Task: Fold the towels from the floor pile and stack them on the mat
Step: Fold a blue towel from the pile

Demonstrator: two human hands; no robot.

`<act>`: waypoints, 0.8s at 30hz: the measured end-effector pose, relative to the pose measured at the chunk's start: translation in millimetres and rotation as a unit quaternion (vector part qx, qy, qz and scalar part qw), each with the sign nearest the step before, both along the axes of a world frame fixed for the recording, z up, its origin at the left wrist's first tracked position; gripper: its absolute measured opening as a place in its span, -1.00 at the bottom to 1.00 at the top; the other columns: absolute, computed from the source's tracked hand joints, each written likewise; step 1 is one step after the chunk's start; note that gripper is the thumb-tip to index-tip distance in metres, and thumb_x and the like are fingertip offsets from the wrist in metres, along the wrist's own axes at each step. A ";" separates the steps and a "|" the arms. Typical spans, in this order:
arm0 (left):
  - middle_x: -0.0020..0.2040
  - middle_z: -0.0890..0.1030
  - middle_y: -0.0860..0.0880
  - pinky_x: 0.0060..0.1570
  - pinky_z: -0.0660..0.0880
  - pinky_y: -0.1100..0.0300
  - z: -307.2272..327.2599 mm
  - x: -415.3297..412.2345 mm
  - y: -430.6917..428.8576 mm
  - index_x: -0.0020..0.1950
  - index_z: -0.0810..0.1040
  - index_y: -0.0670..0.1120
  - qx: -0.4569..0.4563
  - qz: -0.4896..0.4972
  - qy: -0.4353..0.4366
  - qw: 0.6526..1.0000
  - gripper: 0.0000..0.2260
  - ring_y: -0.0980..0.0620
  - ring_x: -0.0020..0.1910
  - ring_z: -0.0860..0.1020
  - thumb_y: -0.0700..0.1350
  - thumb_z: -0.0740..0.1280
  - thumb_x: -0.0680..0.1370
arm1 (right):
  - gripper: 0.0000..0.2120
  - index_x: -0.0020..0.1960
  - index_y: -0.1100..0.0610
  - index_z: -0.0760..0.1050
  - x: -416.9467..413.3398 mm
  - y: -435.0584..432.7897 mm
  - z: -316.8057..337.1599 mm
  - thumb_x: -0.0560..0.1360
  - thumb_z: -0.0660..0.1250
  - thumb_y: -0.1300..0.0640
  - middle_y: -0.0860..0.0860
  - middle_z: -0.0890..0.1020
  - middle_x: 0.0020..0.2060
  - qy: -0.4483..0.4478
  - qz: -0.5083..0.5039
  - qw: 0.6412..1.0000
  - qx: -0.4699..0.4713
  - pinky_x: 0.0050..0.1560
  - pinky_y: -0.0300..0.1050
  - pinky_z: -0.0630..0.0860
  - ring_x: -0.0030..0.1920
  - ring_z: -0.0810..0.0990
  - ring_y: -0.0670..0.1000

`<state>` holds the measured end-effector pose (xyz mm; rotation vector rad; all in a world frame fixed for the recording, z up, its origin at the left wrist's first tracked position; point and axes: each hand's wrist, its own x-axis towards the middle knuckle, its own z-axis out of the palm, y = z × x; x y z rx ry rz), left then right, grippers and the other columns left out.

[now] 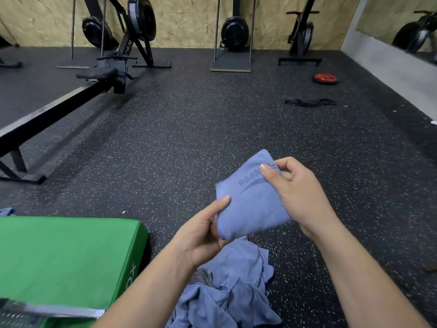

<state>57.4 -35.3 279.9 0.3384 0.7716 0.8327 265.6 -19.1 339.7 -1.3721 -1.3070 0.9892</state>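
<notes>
Pinching one folded blue towel (250,204) with both hands at once, in the middle-right of the frame and up off the floor: left hand (203,235) has its thumb on top of the towel's left edge with the fingers tucked underneath, and right hand (300,192) clamps the upper right corner between thumb and curled fingers. The towel is a soft, fleecy, roughly square wad with stitched edges and a tone-on-tone embossed logo with a swoosh, partly under the right thumb. Straight below it, at the bottom centre, sits one crumpled pile (236,292) of the same blue cloth, all wrinkles and loose corners; can't count how many towels are in it, and one grey striped scrap (203,276) pokes out. One thick green mat (66,254), smooth with a squared edge, fills the lower left just beside the pile. Everything sits on black speckled rubber floor (189,138). Further out: one rower (113,74) with a long black rail at upper left, one round red weight plate (325,78) and one tangled black band (309,102) at upper right.
</notes>
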 end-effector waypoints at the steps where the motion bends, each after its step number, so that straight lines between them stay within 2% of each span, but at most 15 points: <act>1: 0.27 0.72 -0.19 0.11 0.72 -0.06 1.2 -6.4 2.7 0.32 0.71 -0.20 0.018 0.008 0.007 1.000 -0.63 -0.12 0.12 0.75 -0.16 0.54 0.53 | -0.78 0.07 0.04 0.59 0.7 1.7 -2.3 0.62 0.48 -0.10 0.00 0.80 -0.14 -0.008 0.000 1.000 -0.001 0.04 0.28 0.65 -0.05 0.78 0.17; 2: 0.34 0.69 -0.21 0.23 0.68 -0.09 2.5 -13.3 6.2 0.41 0.65 -0.20 0.042 0.016 0.020 0.999 -0.55 -0.13 0.23 0.71 -0.18 0.55 0.53 | -0.80 0.08 0.03 0.59 0.3 3.7 -4.9 0.63 0.48 -0.09 -0.03 0.80 -0.13 -0.017 0.001 1.000 -0.005 0.05 0.25 0.66 -0.05 0.79 0.11; 3: 0.39 0.66 -0.21 0.25 0.67 -0.10 2.4 -21.4 10.2 0.46 0.60 -0.18 0.073 0.024 0.038 0.996 -0.49 -0.15 0.28 0.68 -0.18 0.54 0.51 | -0.81 0.09 0.02 0.59 -0.5 6.0 -9.2 0.62 0.48 -0.08 -0.06 0.80 -0.12 -0.025 0.004 1.000 -0.014 0.07 0.23 0.68 -0.06 0.79 0.06; 5: 0.41 0.64 -0.18 0.12 0.63 -0.06 3.0 -39.8 18.2 0.47 0.57 -0.11 0.134 0.037 0.096 0.986 -0.46 -0.20 0.25 0.60 -0.18 0.58 0.49 | -0.82 0.12 0.00 0.59 -4.2 10.2 -18.2 0.62 0.48 -0.07 -0.04 0.80 -0.12 -0.034 0.016 0.999 -0.033 0.09 0.23 0.69 -0.06 0.79 0.05; 8: 0.29 0.66 -0.24 -0.10 0.40 0.02 2.4 -70.4 26.8 0.39 0.63 0.01 0.172 0.024 0.190 0.966 -0.52 -0.17 0.08 0.45 -0.11 0.63 0.48 | -0.82 0.18 -0.05 0.58 -16.2 17.7 -34.6 0.64 0.46 -0.09 0.10 0.78 -0.13 -0.040 0.045 0.996 -0.062 0.02 0.28 0.64 -0.05 0.76 0.25; 9: 0.17 0.66 -0.20 -0.21 0.39 0.11 1.8 -81.4 29.2 0.36 0.64 0.03 0.168 0.023 0.216 0.962 -0.56 -0.10 -0.05 0.48 -0.11 0.62 0.50 | -0.81 0.21 -0.06 0.57 -23.1 20.8 -40.6 0.65 0.45 -0.08 0.10 0.78 -0.13 -0.041 0.057 0.995 -0.074 -0.04 0.23 0.63 -0.07 0.76 0.22; 11: 0.01 0.62 -0.10 -0.33 0.39 0.21 -1.5 -104.3 32.9 0.33 0.64 0.04 0.156 0.019 0.260 0.953 -0.65 0.03 -0.27 0.49 -0.14 0.55 0.57 | -0.78 0.28 -0.02 0.55 -40.7 26.7 -52.6 0.67 0.43 -0.03 0.03 0.79 -0.10 -0.026 0.074 0.992 -0.100 -0.18 -0.01 0.56 -0.15 0.75 0.01; 12: 0.00 0.61 -0.10 -0.31 0.41 0.21 -5.6 -117.7 35.4 0.32 0.65 0.06 0.156 0.010 0.279 0.947 -0.68 0.02 -0.27 0.50 -0.15 0.53 0.59 | -0.78 0.29 -0.01 0.54 -52.0 29.8 -60.0 0.67 0.42 -0.01 0.00 0.80 -0.09 -0.016 0.080 0.990 -0.114 -0.23 -0.08 0.53 -0.17 0.73 -0.07; 14: 0.04 0.62 -0.12 -0.22 0.44 0.16 -18.5 -148.7 38.4 0.30 0.66 0.11 0.153 -0.006 0.315 0.937 -0.70 -0.03 -0.17 0.52 -0.13 0.52 0.60 | -0.81 0.28 -0.02 0.54 -79.6 35.5 -78.5 0.68 0.41 0.03 -0.02 0.79 -0.05 0.004 0.097 0.984 -0.151 -0.26 -0.14 0.56 -0.13 0.74 -0.10; 17: 0.07 0.63 -0.12 -0.07 0.48 0.04 -50.4 -202.0 36.5 0.27 0.66 0.12 0.132 0.010 0.377 0.917 -0.72 -0.06 -0.04 0.58 -0.13 0.53 0.60 | -0.80 0.29 0.03 0.53 -134.1 40.7 -117.3 0.68 0.41 0.11 0.11 0.78 0.01 0.049 0.123 0.969 -0.211 -0.09 0.03 0.65 0.00 0.74 0.03; 19: 0.04 0.63 -0.15 -0.01 0.49 -0.01 -75.9 -238.0 30.7 0.28 0.65 0.09 0.105 0.023 0.410 0.906 -0.72 -0.08 -0.01 0.60 -0.16 0.52 0.61 | -0.79 0.28 0.05 0.53 -175.8 41.6 -148.7 0.67 0.43 0.16 0.18 0.75 0.04 0.067 0.143 0.957 -0.242 -0.08 0.04 0.65 -0.01 0.72 0.04; 22: 0.06 0.65 -0.16 -0.10 0.56 0.09 -115.4 -291.4 19.0 0.35 0.60 0.05 0.060 0.030 0.457 0.887 -0.69 -0.02 -0.03 0.66 -0.18 0.49 0.63 | -0.73 0.31 0.09 0.51 -237.5 36.7 -198.6 0.64 0.44 0.24 0.17 0.76 0.00 0.071 0.172 0.942 -0.280 -0.11 0.01 0.61 -0.07 0.70 0.02; 24: 0.12 0.68 -0.19 -0.19 0.54 0.16 -144.0 -325.6 14.2 0.37 0.57 0.01 0.032 0.035 0.491 0.870 -0.67 0.00 -0.05 0.66 -0.20 0.47 0.63 | -0.69 0.32 0.12 0.48 -275.1 30.5 -232.0 0.63 0.44 0.31 0.12 0.75 -0.09 0.079 0.188 0.931 -0.303 -0.18 -0.08 0.61 -0.12 0.68 0.01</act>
